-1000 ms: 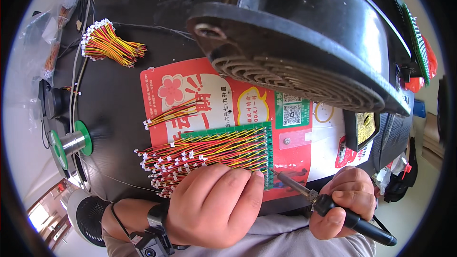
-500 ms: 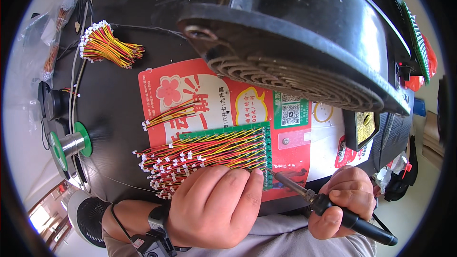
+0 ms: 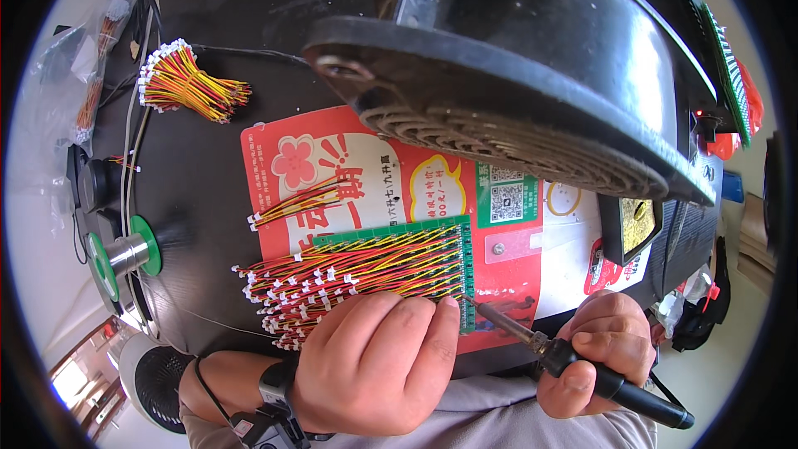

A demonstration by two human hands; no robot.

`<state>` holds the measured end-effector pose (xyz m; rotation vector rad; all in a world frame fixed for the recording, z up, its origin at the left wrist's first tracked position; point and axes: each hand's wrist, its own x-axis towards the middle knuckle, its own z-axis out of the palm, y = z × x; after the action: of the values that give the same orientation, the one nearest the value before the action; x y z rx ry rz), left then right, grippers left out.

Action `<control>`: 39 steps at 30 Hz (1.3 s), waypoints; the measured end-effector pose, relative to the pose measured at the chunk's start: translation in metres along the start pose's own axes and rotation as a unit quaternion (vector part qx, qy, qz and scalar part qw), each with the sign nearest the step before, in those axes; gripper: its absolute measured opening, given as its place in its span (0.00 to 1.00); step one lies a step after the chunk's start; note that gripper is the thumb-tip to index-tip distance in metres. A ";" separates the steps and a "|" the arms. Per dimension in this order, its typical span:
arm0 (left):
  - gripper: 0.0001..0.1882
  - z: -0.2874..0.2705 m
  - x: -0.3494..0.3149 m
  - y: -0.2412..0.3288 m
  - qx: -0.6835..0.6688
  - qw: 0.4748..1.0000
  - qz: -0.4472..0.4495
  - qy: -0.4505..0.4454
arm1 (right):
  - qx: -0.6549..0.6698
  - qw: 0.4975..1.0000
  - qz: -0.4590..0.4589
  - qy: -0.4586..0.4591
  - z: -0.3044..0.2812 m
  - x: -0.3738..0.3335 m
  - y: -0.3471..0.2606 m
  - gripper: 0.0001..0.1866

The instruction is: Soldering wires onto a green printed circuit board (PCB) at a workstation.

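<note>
My right hand (image 3: 611,337) is wrapped round the black handle of a soldering iron (image 3: 559,355), whose tip points left to the edge of a green circuit board (image 3: 467,262). Rows of red, yellow and black wires with white connectors (image 3: 366,264) lie across the board, their connectors out to the left. Over the board's near part rests my left hand (image 3: 378,366), closed, with thumb and forefinger pinched close to the iron's tip. What it pinches is hidden. A few similar cables (image 3: 303,199) lie on the red printed sheet (image 3: 391,145) behind the board.
A large black fan (image 3: 515,108) looms over the far right of the work. Left stands a solder spool (image 3: 129,255) with a thin strand running toward my left hand. A tied cable bundle (image 3: 193,83) lies far left. A yellow sponge in a black holder (image 3: 638,229) sits right.
The view has shifted very slightly, with the fan and sheet a little lower. Both hands and the soldering iron keep nearly the same place and grip.
</note>
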<state>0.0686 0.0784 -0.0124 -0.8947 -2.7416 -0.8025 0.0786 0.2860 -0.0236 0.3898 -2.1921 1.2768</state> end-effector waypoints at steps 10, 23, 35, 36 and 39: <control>0.17 0.001 -0.001 0.001 -0.007 1.000 0.006 0.011 | 0.012 0.999 0.007 0.036 0.001 -0.003 0.001 0.16; 0.15 -0.001 0.002 0.002 -0.033 0.999 -0.006 0.021 | 0.009 0.999 0.033 0.026 0.000 -0.002 -0.004 0.17; 0.15 0.002 -0.001 0.001 -0.041 0.999 -0.009 0.014 | 0.003 0.999 0.035 0.020 0.000 -0.004 -0.003 0.17; 0.14 0.002 0.000 0.001 -0.042 0.999 -0.010 0.015 | 0.001 0.999 0.031 0.019 -0.001 -0.004 -0.001 0.17; 0.14 0.004 -0.001 0.000 -0.046 0.999 -0.014 0.018 | -0.002 0.999 0.027 0.019 0.000 -0.004 -0.001 0.17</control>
<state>0.0694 0.0806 -0.0158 -0.8499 -2.7117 -0.9468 0.0821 0.2856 -0.0256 0.3036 -2.1873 1.2979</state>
